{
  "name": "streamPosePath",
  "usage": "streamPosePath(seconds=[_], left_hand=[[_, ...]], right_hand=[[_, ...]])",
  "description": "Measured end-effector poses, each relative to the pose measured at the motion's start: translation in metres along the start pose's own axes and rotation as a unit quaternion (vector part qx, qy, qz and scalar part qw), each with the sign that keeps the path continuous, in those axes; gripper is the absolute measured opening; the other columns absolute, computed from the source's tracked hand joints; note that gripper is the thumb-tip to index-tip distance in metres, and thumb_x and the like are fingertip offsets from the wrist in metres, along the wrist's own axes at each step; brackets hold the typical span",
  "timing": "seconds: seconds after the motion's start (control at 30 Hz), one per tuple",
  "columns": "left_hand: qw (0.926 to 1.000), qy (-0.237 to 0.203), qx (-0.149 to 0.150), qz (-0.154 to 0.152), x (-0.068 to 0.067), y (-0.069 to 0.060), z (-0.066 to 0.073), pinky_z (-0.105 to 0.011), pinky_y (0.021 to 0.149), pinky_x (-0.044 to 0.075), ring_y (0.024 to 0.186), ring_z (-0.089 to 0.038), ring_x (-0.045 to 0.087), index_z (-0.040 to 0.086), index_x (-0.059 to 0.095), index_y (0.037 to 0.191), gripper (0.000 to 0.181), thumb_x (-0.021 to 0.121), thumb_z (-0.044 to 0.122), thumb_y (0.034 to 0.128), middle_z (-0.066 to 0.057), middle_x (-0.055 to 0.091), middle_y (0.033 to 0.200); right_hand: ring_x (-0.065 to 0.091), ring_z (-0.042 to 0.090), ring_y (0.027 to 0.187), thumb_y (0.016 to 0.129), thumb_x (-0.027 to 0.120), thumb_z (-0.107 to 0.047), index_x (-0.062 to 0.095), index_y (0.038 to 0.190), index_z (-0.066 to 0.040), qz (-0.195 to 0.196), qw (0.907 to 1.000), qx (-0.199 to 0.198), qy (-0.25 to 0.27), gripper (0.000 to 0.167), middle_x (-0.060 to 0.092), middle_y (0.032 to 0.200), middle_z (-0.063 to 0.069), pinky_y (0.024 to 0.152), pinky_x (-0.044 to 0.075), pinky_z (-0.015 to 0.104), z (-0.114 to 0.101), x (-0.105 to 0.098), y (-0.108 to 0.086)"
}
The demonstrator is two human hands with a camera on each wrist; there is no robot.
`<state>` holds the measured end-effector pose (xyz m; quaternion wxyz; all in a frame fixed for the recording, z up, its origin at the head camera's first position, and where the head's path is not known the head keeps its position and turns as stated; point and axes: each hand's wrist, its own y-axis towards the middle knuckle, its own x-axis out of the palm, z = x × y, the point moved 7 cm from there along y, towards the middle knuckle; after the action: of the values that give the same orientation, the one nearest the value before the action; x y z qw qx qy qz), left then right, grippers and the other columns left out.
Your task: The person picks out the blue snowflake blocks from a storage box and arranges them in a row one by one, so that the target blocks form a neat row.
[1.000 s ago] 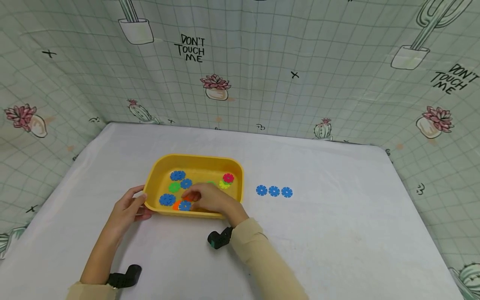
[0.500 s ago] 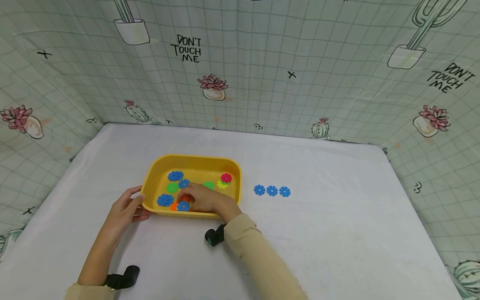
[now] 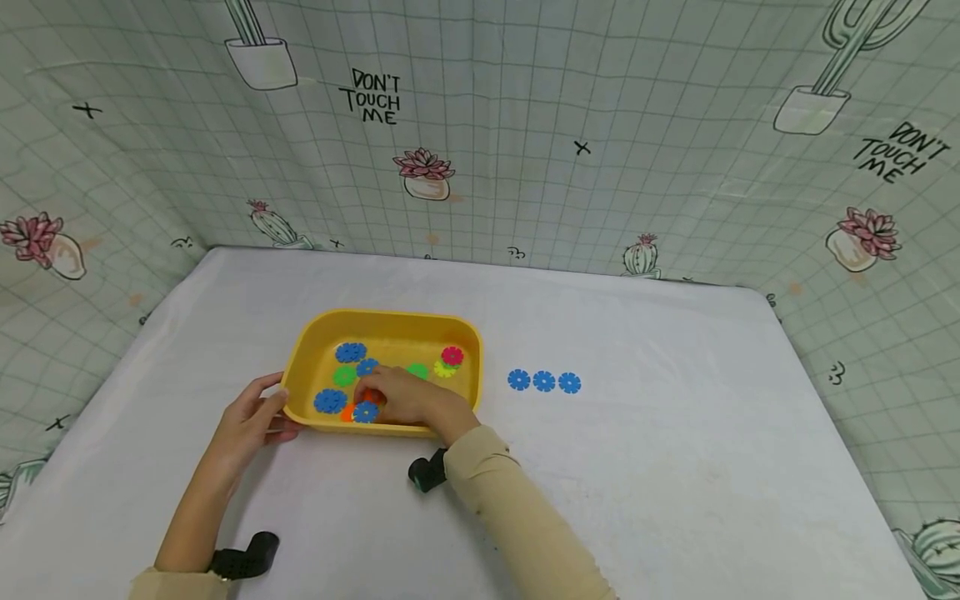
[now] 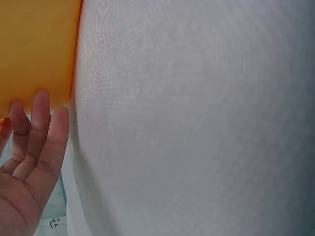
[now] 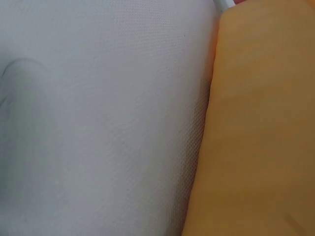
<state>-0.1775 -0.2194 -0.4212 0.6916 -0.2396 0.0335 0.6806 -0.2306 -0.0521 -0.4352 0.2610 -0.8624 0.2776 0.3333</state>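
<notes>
A yellow plastic tray (image 3: 405, 327) holds several notched snowflake discs. My left hand (image 3: 251, 421) grips its left end, thumb at the rim; in the left wrist view that hand's fingers (image 4: 41, 105) lie against the outer wall. Inside the tray, my right hand (image 3: 411, 398) reaches low near the front wall, fingers bent over an orange disc (image 3: 371, 397). A blue disc (image 3: 366, 412) lies right by its fingertips and thumb. Whether those fingers pinch a disc cannot be made out. The right wrist view shows only the tray's outer wall (image 5: 261, 123) and cloth.
Three blue discs (image 3: 543, 381) lie in a row on the white tablecloth (image 3: 660, 450), right of the tray. Other blue discs (image 3: 331, 401), green discs (image 3: 344, 376) and a pink disc (image 3: 452, 356) over a yellow one are in the tray. A patterned curtain (image 3: 510, 192) hangs behind.
The whole scene has shifted slightly left in the head view. My right hand has stayed over the same discs with only small finger movement, and the left has kept its grip on the tray.
</notes>
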Motion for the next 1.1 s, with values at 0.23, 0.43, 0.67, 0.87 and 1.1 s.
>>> streamPosePath(seconds=[0.23,0.43,0.67,0.87,1.1], left_hand=[[1.0000,0.007,-0.006,0.000,-0.0006,-0.0001,-0.0012,-0.019,0.069,0.056,0.072,-0.002,0.064,0.002,0.026,0.144,0.053,0.037,0.031,0.1006,-0.006,0.060,0.094],[1.0000,0.006,-0.005,-0.003,-0.0006,0.0002,-0.0010,-0.018,0.069,0.055,0.072,-0.001,0.064,0.002,0.026,0.143,0.053,0.036,0.031,0.1006,-0.004,0.060,0.094],[0.9999,0.010,-0.007,-0.002,0.0003,0.0003,-0.0013,-0.018,0.069,0.055,0.072,-0.002,0.064,0.002,0.027,0.143,0.052,0.036,0.031,0.1007,-0.006,0.060,0.094],[1.0000,0.005,-0.005,-0.004,0.0001,0.0002,-0.0009,-0.018,0.069,0.055,0.072,-0.001,0.064,0.002,0.027,0.143,0.052,0.036,0.031,0.1007,-0.003,0.059,0.092],[1.0000,0.002,-0.001,-0.005,0.0001,0.0003,-0.0006,-0.018,0.069,0.055,0.072,-0.001,0.064,0.001,0.027,0.143,0.052,0.036,0.031,0.1006,-0.003,0.059,0.092]], right_hand=[[0.046,0.011,0.092,0.083,0.070,-0.014,0.062,0.108,-0.017,0.001,0.9999,-0.005,-0.011,0.026,0.053,0.098,-0.003,0.079,0.041,0.013,-0.0033,-0.0004,-0.0015],[0.047,0.011,0.095,0.084,0.069,-0.016,0.062,0.109,-0.017,0.005,0.9998,-0.004,-0.017,0.027,0.054,0.104,-0.003,0.082,0.043,0.013,-0.0038,-0.0009,-0.0019],[0.048,0.010,0.090,0.083,0.070,-0.019,0.061,0.110,-0.015,0.010,0.9995,0.000,-0.028,0.028,0.054,0.100,-0.003,0.078,0.043,0.011,-0.0030,-0.0004,-0.0014],[0.048,0.009,0.088,0.084,0.068,-0.023,0.060,0.111,-0.014,0.013,0.9987,0.002,-0.049,0.029,0.055,0.100,-0.003,0.077,0.042,0.011,-0.0042,-0.0014,-0.0019],[0.047,0.009,0.087,0.085,0.068,-0.024,0.059,0.106,-0.014,0.019,0.9986,0.004,-0.048,0.025,0.053,0.096,-0.003,0.074,0.042,0.011,-0.0039,-0.0024,-0.0032]])
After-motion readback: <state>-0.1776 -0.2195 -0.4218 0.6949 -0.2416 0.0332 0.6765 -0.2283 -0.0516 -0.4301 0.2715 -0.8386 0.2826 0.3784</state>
